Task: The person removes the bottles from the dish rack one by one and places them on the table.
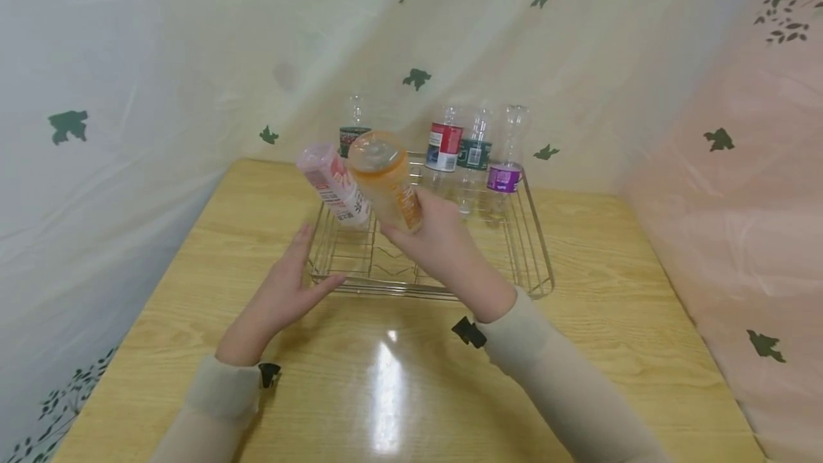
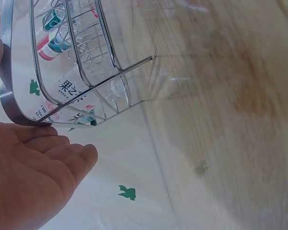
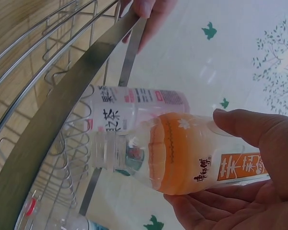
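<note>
In the head view my right hand (image 1: 444, 234) grips an orange-labelled plastic bottle (image 1: 384, 181), tilted with its base up, above a wire basket (image 1: 543, 249). The right wrist view shows the bottle's uncapped neck pointing at the basket, with my right thumb and fingers (image 3: 249, 127) around its body. Just left of it a pink-labelled bottle (image 1: 334, 188) leans base up inside the basket. My left hand (image 1: 283, 299) is at the front left corner, its thumb spread from straight fingers, with the basket's rim (image 2: 12, 103) between them in the left wrist view.
Clear bottles stand along the basket's back: one dark-labelled (image 1: 355, 136), one red-labelled (image 1: 444, 145), one green-labelled (image 1: 474, 154), and one purple-labelled (image 1: 504, 176) at the right. The basket sits on a wooden table (image 1: 360, 363), with a patterned curtain (image 1: 212, 77) behind.
</note>
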A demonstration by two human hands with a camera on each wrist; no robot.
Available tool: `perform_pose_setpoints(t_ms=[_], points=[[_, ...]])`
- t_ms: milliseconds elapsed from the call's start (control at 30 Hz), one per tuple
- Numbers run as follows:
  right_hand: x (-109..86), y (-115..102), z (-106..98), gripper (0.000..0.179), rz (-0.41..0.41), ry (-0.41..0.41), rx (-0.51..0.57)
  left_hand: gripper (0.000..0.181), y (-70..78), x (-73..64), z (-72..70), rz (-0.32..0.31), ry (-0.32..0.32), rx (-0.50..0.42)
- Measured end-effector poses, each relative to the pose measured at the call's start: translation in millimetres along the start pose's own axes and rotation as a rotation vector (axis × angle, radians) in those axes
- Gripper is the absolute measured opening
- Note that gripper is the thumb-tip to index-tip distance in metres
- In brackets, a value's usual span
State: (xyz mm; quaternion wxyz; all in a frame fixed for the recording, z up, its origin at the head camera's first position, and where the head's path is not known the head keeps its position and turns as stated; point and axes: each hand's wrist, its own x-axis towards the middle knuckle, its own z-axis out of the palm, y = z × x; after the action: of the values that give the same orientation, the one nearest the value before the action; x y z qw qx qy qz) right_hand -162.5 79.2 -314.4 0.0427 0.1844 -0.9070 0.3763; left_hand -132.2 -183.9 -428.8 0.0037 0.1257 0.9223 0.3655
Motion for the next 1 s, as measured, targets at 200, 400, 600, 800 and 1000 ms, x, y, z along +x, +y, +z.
perform_pose_setpoints(t_ms=[200, 400, 600, 800, 1000], points=[[-8.5, 13, -13, 0.054, -0.005, 0.017, -0.04, 0.109, 1.9, -0.4, -0.9, -0.006, -0.004, 0.001], [-16.4, 22, -23, 0.054, -0.014, 0.025, -0.05, 0.108, 3.0, -0.3, -1.2, -0.006, -0.007, 0.01], [-25.0, 27, -30, 0.054, 0.022, 0.041, -0.106, 0.109, 3.8, 0.2, -0.1, -0.009, -0.011, 0.009], [-31.8, 26, -38, 0.056, 0.03, 0.031, -0.144, 0.111, 5.7, -1.7, -0.8, -0.018, -0.007, 0.004], [-35.3, 31, -42, 0.057, -0.017, 0.032, -0.153, 0.118, 13.6, -7.3, -8.0, -0.034, 0.043, 0.017]])
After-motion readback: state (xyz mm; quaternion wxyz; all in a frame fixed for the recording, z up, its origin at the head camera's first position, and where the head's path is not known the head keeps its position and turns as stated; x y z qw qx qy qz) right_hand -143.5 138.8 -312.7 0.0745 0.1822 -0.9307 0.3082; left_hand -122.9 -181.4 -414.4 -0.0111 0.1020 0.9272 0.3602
